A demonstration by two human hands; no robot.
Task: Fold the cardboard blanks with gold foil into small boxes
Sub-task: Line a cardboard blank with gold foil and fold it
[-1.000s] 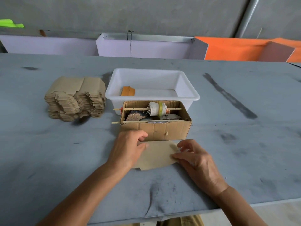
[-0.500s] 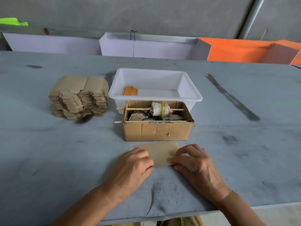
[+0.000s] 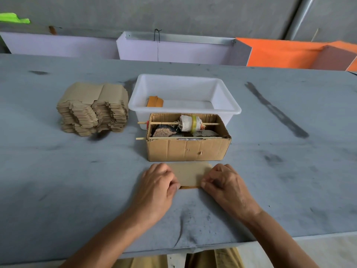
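Note:
A flat cardboard blank (image 3: pixel 190 174) lies brown side up on the grey table, just in front of the brown carton. A thin gold strip shows along its near edge. My left hand (image 3: pixel 158 184) grips the blank's left end with curled fingers. My right hand (image 3: pixel 225 182) pinches its right end. A tall stack of unfolded blanks (image 3: pixel 92 109) sits at the left. In the white plastic tub (image 3: pixel 228 97) behind the carton lies one folded gold-orange piece (image 3: pixel 155 101).
The open brown carton (image 3: pixel 188 149) holds a spool on a wooden stick and dark lumps. Lilac and orange bins (image 3: pixel 173 49) line the table's far edge. The table's near edge (image 3: pixel 212 246) runs just under my forearms.
Both hands drew the blank toward me, away from the carton, and closed in on its two ends. Less of the blank shows, and a gold edge now appears at its near side.

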